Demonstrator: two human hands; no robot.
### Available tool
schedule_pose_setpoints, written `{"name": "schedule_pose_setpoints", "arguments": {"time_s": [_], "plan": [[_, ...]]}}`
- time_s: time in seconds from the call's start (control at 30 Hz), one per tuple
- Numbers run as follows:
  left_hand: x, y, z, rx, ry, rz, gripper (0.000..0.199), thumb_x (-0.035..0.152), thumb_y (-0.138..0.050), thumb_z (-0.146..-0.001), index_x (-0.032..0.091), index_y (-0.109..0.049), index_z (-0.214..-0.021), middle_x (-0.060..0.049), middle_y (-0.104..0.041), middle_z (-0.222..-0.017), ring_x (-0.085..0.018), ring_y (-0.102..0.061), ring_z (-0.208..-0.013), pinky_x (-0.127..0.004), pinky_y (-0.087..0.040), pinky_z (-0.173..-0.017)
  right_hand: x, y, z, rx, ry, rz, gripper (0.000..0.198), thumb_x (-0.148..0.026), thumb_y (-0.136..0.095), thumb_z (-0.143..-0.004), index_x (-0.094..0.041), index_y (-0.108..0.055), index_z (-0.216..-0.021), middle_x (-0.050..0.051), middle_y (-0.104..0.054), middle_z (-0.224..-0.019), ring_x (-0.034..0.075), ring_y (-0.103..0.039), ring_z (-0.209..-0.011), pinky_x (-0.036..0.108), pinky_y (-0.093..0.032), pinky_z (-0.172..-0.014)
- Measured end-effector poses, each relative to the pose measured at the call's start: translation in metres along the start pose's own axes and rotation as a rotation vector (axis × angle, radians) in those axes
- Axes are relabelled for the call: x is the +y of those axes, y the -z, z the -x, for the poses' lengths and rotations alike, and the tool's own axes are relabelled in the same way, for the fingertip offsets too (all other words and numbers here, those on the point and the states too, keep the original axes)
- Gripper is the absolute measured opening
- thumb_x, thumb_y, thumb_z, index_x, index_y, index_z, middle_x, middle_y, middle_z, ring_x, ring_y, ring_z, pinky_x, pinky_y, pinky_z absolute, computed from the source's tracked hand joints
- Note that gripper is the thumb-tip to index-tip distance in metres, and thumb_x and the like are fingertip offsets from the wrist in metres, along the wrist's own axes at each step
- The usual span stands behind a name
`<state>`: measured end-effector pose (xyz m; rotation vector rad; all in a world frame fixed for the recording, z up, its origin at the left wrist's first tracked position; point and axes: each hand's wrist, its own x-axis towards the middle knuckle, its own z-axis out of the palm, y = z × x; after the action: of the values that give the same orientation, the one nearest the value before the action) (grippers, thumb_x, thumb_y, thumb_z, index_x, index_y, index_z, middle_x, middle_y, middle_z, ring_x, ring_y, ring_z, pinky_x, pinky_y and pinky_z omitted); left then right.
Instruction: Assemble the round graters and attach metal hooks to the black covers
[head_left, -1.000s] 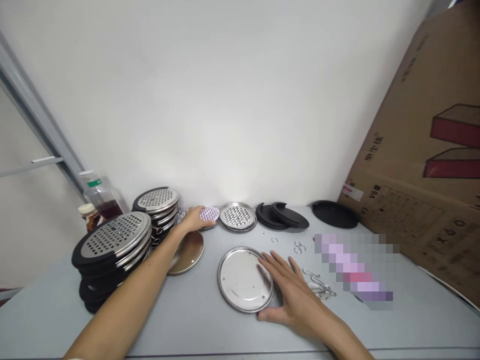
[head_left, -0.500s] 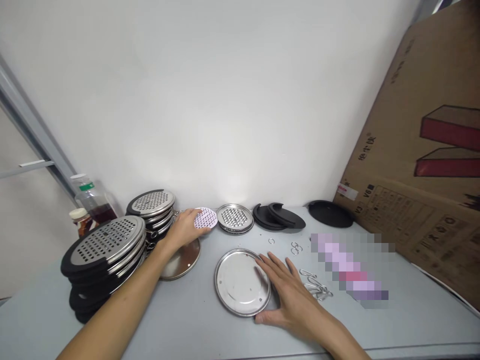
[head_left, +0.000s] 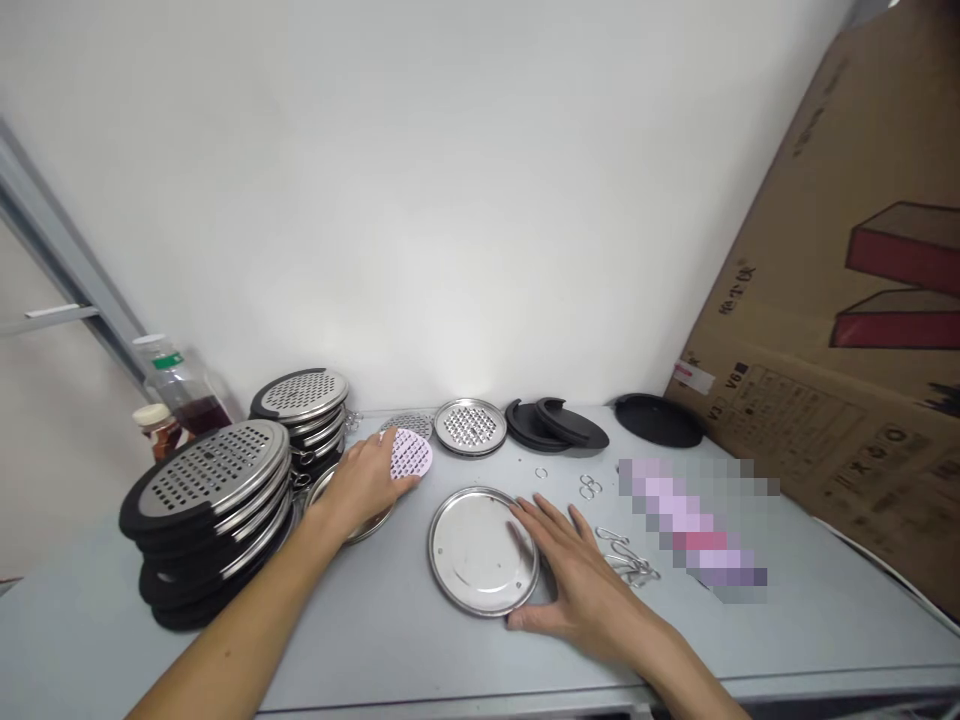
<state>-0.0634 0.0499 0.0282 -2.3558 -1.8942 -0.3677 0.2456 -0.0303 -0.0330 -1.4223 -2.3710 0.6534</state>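
Your left hand (head_left: 366,478): closed on the edge of a lilac perforated disc (head_left: 412,456), just left of the frame's centre.
Your right hand (head_left: 581,575): spread wide, fingertips at the rim of a round metal plate (head_left: 480,555) (not closed round it).
Metal plate: flat on the bench (head_left: 390,630), lower centre.
Wire clips (head_left: 630,560): beside your right hand, lower right.
Grater stack (head_left: 214,480): lower left.

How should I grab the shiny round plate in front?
Probably hold the plate by its rim, from the right, where the right hand curves: it lies flat, and its round, raised edge suits spread fingers and thumb.
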Motion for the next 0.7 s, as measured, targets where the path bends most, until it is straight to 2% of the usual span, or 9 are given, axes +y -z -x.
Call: {"name": "schedule_pose_setpoints", "arguments": {"time_s": [0.07, 0.17, 0.27, 0.33, 0.43, 0.57, 0.7], "plan": [[0.007, 0.003, 0.008, 0.026, -0.042, 0.012, 0.072, 0.050, -0.064, -0.083, 0.013, -0.041, -0.141, -0.020, -0.060, -0.130, -0.038, -0.058, -0.117, -0.049, -0.047, -0.096, 0.000, 0.000, 0.000, 0.008, 0.005, -0.005, 0.113, -0.078, -0.065, -0.064, -0.029, -0.018, -0.155, 0.007, -0.024, -0.161, 0.032, -0.009, -0.150, 0.055, 0.001, -0.120], [0.027, 0.000, 0.026, 0.044, -0.235, 0.095, 0.075, 0.050, -0.068, -0.081, 0.017, -0.040, -0.142, -0.016, -0.052, -0.141, -0.034, -0.049, -0.129, -0.045, -0.040, -0.107, -0.001, 0.000, 0.000, 0.028, 0.019, -0.018, 0.115, -0.077, -0.067, -0.064, -0.030, -0.014, -0.155, 0.007, -0.025, -0.161, 0.032, -0.009, -0.150, 0.055, 0.000, -0.120], [0.050, -0.006, 0.043, -0.013, -0.434, 0.165, 0.077, 0.045, -0.076, -0.074, 0.022, -0.043, -0.140, -0.012, -0.048, -0.145, -0.031, -0.044, -0.133, -0.044, -0.038, -0.110, -0.001, -0.001, 0.000, 0.035, 0.017, -0.026, 0.117, -0.076, -0.068, -0.064, -0.030, -0.010, -0.155, 0.006, -0.025, -0.160, 0.031, -0.009, -0.150, 0.054, 0.000, -0.120], [0.060, -0.008, 0.050, -0.051, -0.499, 0.177, 0.073, 0.038, -0.079, -0.070, 0.024, -0.049, -0.135, -0.011, -0.047, -0.145, -0.032, -0.044, -0.132, -0.046, -0.037, -0.110, 0.000, -0.001, 0.000, 0.032, 0.012, -0.026, 0.118, -0.076, -0.068, -0.064, -0.030, -0.009, -0.155, 0.007, -0.025, -0.160, 0.032, -0.008, -0.150, 0.054, 0.000, -0.120], [0.065, -0.010, 0.054, -0.089, -0.507, 0.189, 0.066, 0.036, -0.081, -0.068, 0.026, -0.057, -0.128, -0.011, -0.047, -0.145, -0.033, -0.044, -0.131, -0.048, -0.037, -0.110, 0.000, -0.001, 0.000, 0.030, 0.012, -0.021, 0.119, -0.076, -0.068, -0.063, -0.030, -0.008, -0.155, 0.007, -0.025, -0.161, 0.032, -0.008, -0.150, 0.054, 0.000, -0.120], [0.063, -0.015, 0.053, -0.160, -0.509, 0.252, 0.067, 0.047, -0.083, -0.065, 0.030, -0.061, -0.126, -0.009, -0.048, -0.145, -0.033, -0.045, -0.131, -0.049, -0.034, -0.112, -0.001, 0.000, 0.000, 0.024, 0.009, -0.016, 0.119, -0.076, -0.068, -0.064, -0.028, -0.010, -0.156, 0.008, -0.025, -0.160, 0.032, -0.008, -0.150, 0.054, 0.000, -0.120], [0.061, -0.020, 0.051, -0.227, -0.481, 0.308, 0.066, 0.050, -0.083, -0.065, 0.032, -0.064, -0.125, -0.006, -0.053, -0.142, -0.032, -0.047, -0.130, -0.048, -0.034, -0.112, -0.002, 0.001, 0.001, 0.015, 0.004, -0.008, 0.118, -0.074, -0.069, -0.064, -0.027, -0.011, -0.156, 0.010, -0.026, -0.160, 0.033, -0.009, -0.150, 0.055, -0.001, -0.120]]}}
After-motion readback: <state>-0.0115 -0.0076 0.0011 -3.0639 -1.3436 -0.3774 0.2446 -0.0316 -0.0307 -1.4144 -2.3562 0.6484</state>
